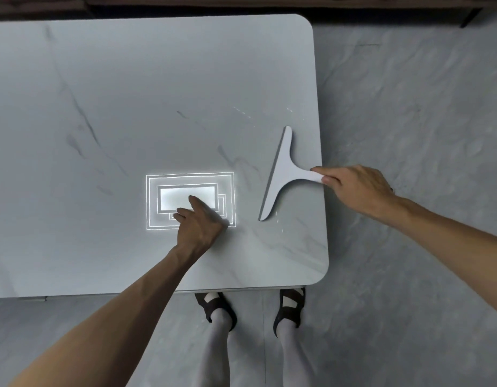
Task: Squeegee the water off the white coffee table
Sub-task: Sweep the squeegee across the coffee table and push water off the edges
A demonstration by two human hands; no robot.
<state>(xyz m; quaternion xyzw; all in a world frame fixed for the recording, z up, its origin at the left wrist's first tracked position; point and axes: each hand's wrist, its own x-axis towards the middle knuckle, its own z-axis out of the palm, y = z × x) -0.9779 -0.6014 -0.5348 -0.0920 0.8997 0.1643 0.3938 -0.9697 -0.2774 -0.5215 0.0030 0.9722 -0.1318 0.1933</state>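
A white T-shaped squeegee (282,171) lies on the white marbled coffee table (130,107) close to its right edge, blade pointing left. My right hand (356,185) pinches the end of its handle at the table's edge. My left hand (198,223) rests on the tabletop with its fingers spread forward, over the bright reflection of a ceiling lamp (186,191). A few small water drops (243,112) glint beyond the blade, and some more (280,227) near its lower tip.
The table's right edge and rounded near corner (319,275) are close to the squeegee. My feet in dark sandals (216,305) stand at the near edge on a grey floor. Dark furniture (269,4) runs along the far side.
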